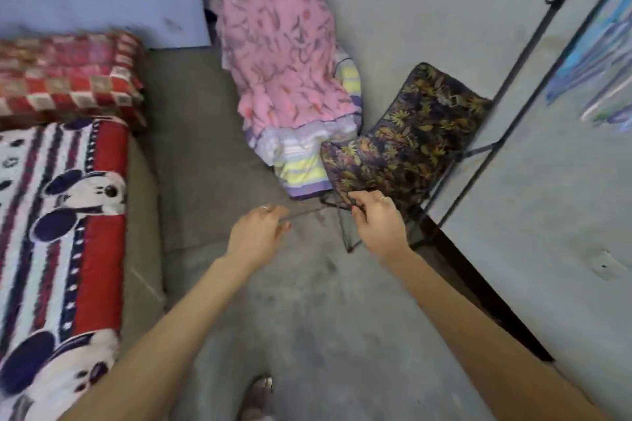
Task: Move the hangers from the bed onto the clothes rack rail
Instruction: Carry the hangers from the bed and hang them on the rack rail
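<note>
A thin dark wire hanger [344, 232] hangs over the grey floor in front of me, blurred by motion. My right hand [378, 222] pinches it near the top, just below a dark floral cushion [407, 140]. My left hand [258, 234] has curled fingers, and its fingertips meet the hanger's left arm. The black metal clothes rack [519, 75] leans across the right side against the wall. Several blue and white hangers [595, 65] hang on it at the upper right. The bed [143, 202], with a cartoon-mouse blanket [58, 215], lies at the left.
A red checked pillow [68, 75] lies at the head of the bed. A pile of pink and striped blankets [290, 79] stands beside the floral cushion at the back. The grey wall [547, 249] runs along the right. My foot [260, 393] shows at the bottom.
</note>
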